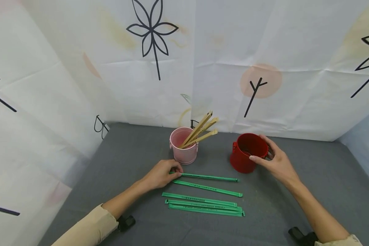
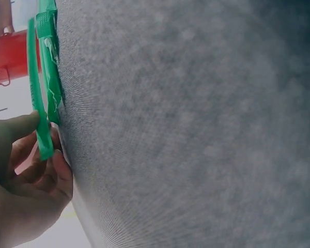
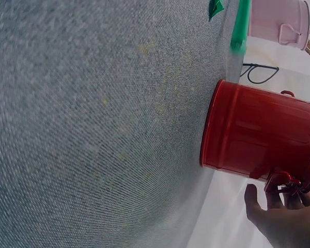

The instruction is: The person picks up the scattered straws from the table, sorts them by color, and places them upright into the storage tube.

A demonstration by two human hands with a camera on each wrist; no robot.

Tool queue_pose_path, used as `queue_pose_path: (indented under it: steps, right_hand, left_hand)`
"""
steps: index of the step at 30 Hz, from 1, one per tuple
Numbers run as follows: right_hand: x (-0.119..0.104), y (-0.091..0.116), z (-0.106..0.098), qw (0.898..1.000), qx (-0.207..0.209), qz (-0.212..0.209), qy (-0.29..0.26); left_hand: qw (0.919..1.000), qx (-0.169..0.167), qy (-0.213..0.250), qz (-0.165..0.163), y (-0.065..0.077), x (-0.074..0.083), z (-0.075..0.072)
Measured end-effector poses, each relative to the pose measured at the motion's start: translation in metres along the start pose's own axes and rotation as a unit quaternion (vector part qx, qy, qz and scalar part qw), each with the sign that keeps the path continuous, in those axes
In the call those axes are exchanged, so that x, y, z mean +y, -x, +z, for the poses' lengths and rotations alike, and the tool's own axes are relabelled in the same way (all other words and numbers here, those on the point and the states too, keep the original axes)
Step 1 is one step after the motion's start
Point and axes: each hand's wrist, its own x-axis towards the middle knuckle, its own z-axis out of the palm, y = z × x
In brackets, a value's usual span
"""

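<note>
My left hand [image 1: 163, 174] pinches the left end of a slim green paper-wrapped stick [image 1: 209, 176], the farthest of the green ones. In the left wrist view, thumb and fingers close on this green stick [image 2: 32, 72] near its end, and it stands slightly apart from the others. My right hand [image 1: 278, 164] holds a small red metal bucket [image 1: 243, 163] by its right side, thumb at the rim and fingers by the handle lug. The red bucket [image 3: 263, 134] stands upright with its base at the grey cloth.
Several more green wrapped sticks [image 1: 200, 198] lie roughly parallel on the grey cloth nearer to me. Behind the left hand stands a pink bucket [image 1: 184, 156] with several tan wrapped sticks [image 1: 204, 124] leaning in it. A white patterned curtain [image 1: 218, 99] hangs along the back.
</note>
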Motion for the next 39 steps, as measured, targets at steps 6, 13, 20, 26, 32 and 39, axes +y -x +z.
queue_pose_path:
  steps: [6, 13, 20, 26, 32, 39]
  right_hand:
    - [0.003, 0.0, 0.004, 1.0, 0.004, -0.015, -0.005]
    - [0.007, 0.0, 0.005, 0.999, 0.012, -0.03, -0.003]
    - [0.008, 0.0, 0.006, 0.999, 0.018, -0.038, 0.006]
    - [0.007, -0.001, 0.008, 0.999, 0.017, -0.039, 0.001]
    - [0.007, 0.0, 0.007, 0.999, 0.021, -0.044, -0.002]
    - [0.009, 0.002, 0.006, 0.998, 0.03, -0.056, -0.006]
  left_hand:
    - [0.9999, 0.001, 0.01, -0.006, 0.003, 0.004, -0.004]
    - [0.9988, 0.035, 0.034, -0.002, 0.007, 0.01, -0.008]
    - [0.9917, 0.076, 0.104, -0.003, 0.006, 0.014, -0.012]
    - [0.9853, 0.11, 0.13, 0.006, 0.003, 0.017, -0.015]
    - [0.9787, 0.143, 0.147, 0.009, -0.001, 0.022, -0.019]
    - [0.9675, 0.154, 0.199, 0.02, -0.004, 0.033, -0.029]
